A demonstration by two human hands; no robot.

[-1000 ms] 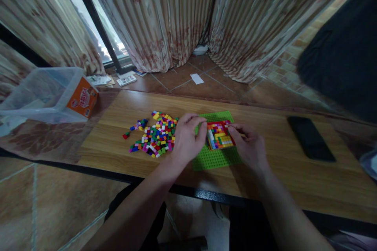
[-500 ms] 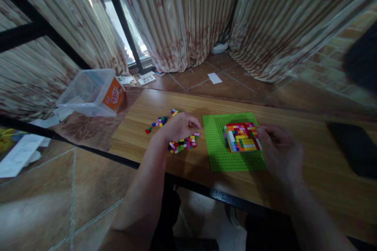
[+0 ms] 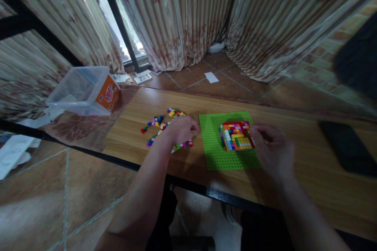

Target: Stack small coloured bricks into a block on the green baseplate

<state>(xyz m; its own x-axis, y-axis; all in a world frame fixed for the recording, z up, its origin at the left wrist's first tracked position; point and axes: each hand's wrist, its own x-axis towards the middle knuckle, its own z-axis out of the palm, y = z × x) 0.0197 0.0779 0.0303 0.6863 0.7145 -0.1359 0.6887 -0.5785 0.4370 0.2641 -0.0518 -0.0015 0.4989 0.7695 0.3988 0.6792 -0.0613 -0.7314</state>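
Observation:
A green baseplate lies on the wooden table, with a square block of many-coloured small bricks built on it. My right hand rests at the block's right edge, fingers curled against it. A pile of loose small bricks lies left of the plate. My left hand sits on top of that pile, fingers bent down into the bricks; whatever they pinch is hidden.
A clear plastic tub with an orange label stands at the table's far left on a brown cloth. A black phone lies at the right. Curtains, a window frame and tiled floor with paper scraps are behind.
My left hand left the block and moved left onto the loose bricks. The right hand stays at the block's right side. The head turned left.

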